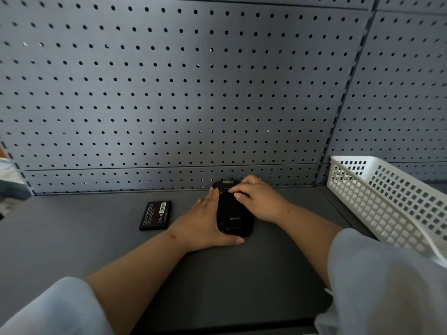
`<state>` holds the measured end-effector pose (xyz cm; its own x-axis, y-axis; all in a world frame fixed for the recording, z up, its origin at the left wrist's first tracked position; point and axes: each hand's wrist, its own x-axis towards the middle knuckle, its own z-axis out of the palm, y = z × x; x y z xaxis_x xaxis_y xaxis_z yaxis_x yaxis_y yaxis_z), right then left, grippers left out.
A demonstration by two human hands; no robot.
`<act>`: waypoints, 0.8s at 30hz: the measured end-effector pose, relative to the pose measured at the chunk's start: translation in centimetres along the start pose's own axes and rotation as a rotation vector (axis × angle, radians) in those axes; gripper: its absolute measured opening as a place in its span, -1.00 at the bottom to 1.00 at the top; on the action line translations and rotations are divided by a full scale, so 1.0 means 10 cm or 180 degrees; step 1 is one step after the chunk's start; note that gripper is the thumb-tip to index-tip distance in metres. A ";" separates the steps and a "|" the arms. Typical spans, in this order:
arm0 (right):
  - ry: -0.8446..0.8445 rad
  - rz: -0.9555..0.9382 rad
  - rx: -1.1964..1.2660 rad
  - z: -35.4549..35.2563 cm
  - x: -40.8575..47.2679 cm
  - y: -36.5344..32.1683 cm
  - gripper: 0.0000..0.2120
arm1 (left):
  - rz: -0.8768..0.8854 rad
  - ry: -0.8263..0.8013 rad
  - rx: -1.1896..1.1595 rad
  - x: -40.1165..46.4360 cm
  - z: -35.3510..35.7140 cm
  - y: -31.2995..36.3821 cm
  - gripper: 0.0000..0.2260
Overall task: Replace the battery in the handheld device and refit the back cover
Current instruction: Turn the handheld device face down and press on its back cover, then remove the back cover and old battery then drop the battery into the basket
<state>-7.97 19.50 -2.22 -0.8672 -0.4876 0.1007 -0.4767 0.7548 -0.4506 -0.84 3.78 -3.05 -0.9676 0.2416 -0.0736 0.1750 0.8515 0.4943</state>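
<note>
Now steadying handheld device (234, 215) face-down on table (72, 238).
Left hand (205, 223) flat alongside; right hand (260, 200) fingers pressing back cover; battery (156, 215) apart, leftward.

The light is soft and a bit dim, with no hard shadows. The wall with holes (193, 93) is brighter in the middle and darker toward the left. The dark bench (72, 226) has a dull shine. Straight lines bend near the edges. The pale sleeves (387, 286) down low look blurry.
</note>
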 end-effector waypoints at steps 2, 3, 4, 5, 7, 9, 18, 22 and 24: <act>0.0078 -0.0032 -0.0080 0.02 0.02 -0.03 -0.70 | 0.0020 0.0097 0.0003 0.00 0.01 0.00 0.05; 0.0095 -0.0035 -0.0112 0.02 0.03 -0.04 -0.71 | 0.0012 0.0124 -0.0010 0.00 0.02 0.00 0.06; 0.0100 -0.0026 -0.0125 0.03 0.05 -0.05 -0.72 | -0.0001 0.0149 -0.0028 0.01 0.02 -0.02 0.07; 0.0095 -0.0009 -0.0123 0.03 0.07 -0.06 -0.72 | -0.0022 0.0162 -0.0036 0.02 0.03 -0.03 0.07; 0.0067 0.0028 -0.0123 0.04 0.11 -0.07 -0.73 | -0.0049 0.0166 -0.0031 0.02 0.03 -0.04 0.09; 0.0015 0.0097 -0.0118 0.04 0.15 -0.09 -0.72 | -0.0053 0.0165 -0.0023 0.02 0.04 -0.04 0.09; 0.0186 0.0239 0.0410 0.01 0.16 -0.11 -0.73 | 0.0041 0.0295 -0.0141 0.00 0.03 -0.02 0.07; 0.0080 0.0251 0.1223 -0.08 0.13 -0.13 -0.80 | 0.0178 0.0371 -0.0193 0.01 0.02 -0.02 0.04; 0.0211 0.0296 0.1892 -0.14 0.10 -0.12 -0.85 | 0.0201 0.0417 -0.0228 0.02 0.03 -0.05 0.04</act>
<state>-8.47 18.68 -0.30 -0.9176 -0.3886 0.0837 -0.2532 0.4091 -0.8767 -1.09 3.57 -3.57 -0.9714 0.2268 0.0709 0.2273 0.8000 0.5553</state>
